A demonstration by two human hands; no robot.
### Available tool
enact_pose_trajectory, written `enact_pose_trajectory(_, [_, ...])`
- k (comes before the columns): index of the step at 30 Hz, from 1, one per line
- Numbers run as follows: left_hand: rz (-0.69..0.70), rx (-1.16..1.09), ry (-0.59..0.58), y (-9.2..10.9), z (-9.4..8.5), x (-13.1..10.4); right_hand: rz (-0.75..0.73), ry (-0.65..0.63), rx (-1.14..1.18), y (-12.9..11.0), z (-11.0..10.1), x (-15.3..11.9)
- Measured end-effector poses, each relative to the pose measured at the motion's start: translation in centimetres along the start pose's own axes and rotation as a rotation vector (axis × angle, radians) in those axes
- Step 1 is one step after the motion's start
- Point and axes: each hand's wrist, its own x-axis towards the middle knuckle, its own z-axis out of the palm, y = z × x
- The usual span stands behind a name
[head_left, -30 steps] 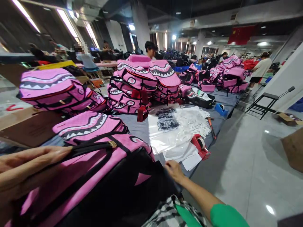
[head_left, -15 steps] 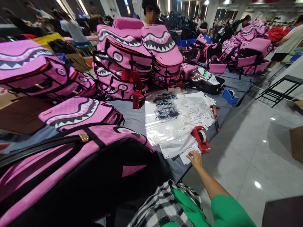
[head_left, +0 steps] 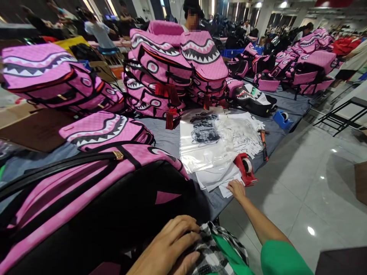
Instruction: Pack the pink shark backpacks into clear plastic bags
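Note:
My right hand is at the table's edge, its fingers bent and closed on a white paper slip at the end of a stack of white sheets. The fingertips partly hide the slip. Right beside it stands a red tape dispenser. My left hand is low in front of me, over the checked cloth at my waist, fingers loosely bent and slightly apart, with nothing visible in it. Nearest to it lies a large pink and black backpack, its dark panel facing me.
Clear plastic bags with black print lie beyond the papers, near scattered white strips and an orange-handled hammer. Stacked pink shark-mouth backpacks rise behind. A blue tape dispenser sits farther right, and a black stool stands on the floor.
My left hand has come into view at the bottom, between the backpack and the checked cloth. My right hand stays at the papers. The view has shifted slightly left.

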Motion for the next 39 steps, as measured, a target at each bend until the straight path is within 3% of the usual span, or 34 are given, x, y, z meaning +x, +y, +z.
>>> enact_pose_trajectory(2, [-0.262, -0.324, -0.190, -1.4, 1.9, 0.8, -0.045, -0.031, 0.022, -0.5, -1.3, 0.3])
enact_pose_trajectory(5, [-0.581, -0.721, -0.283, -5.2, 5.9, 2.0, -0.101, -0.068, 0.073, -1.9, -2.8, -0.3])
enact_pose_trajectory(8, [-0.835, -0.975, -0.073, -8.4, 10.6, 4.1, -0.144, -0.083, 0.131, -4.2, -2.8, -2.6])
enact_pose_trajectory(12, [-0.999, -1.052, 0.133, -9.0, 16.1, 7.2, -0.138, -0.016, 0.221, -8.2, -0.3, -7.3])
enact_pose_trajectory(14, [-1.011, -1.001, 0.225, -8.7, 17.6, 8.0, -0.153, 0.017, 0.334, -9.9, 0.4, -9.4])
enact_pose_trajectory(16, [-1.014, -0.915, 0.317, -8.8, 17.9, 7.9, -0.218, -0.022, 0.466, -11.3, -0.3, -10.5])
enact_pose_trajectory(19, [-0.955, -0.785, 0.353, -9.3, 16.0, 6.4, -0.380, -0.080, 0.523, -12.8, -4.1, -9.5])
enact_pose_trajectory(22, [-0.809, -0.662, 0.258, -8.7, 11.9, 3.8, -0.647, -0.150, 0.485, -14.4, -8.5, -6.2])
enact_pose_trajectory(26, [-0.422, -0.035, -0.055, -5.6, 5.3, -0.4, -0.933, -0.408, 0.548, -17.9, -11.3, -1.9])
enact_pose_trajectory(29, [-0.403, 0.233, -0.076, -2.8, 1.4, -2.7, -0.977, -0.493, 0.628, -20.5, -12.2, -0.7])
enact_pose_trajectory(32, [-0.438, 0.285, 0.103, -1.0, -1.0, -4.1, -0.865, -0.406, 0.649, -22.2, -13.4, -0.9])
enact_pose_trajectory(35, [-0.357, 0.275, 0.413, -0.1, -2.0, -5.1, -0.797, -0.199, 0.685, -23.6, -14.9, -1.2])
enact_pose_trajectory(39, [-0.186, 0.205, 0.785, 0.8, -2.1, -6.2, -0.945, -0.012, 0.705, -25.9, -17.9, -0.2])
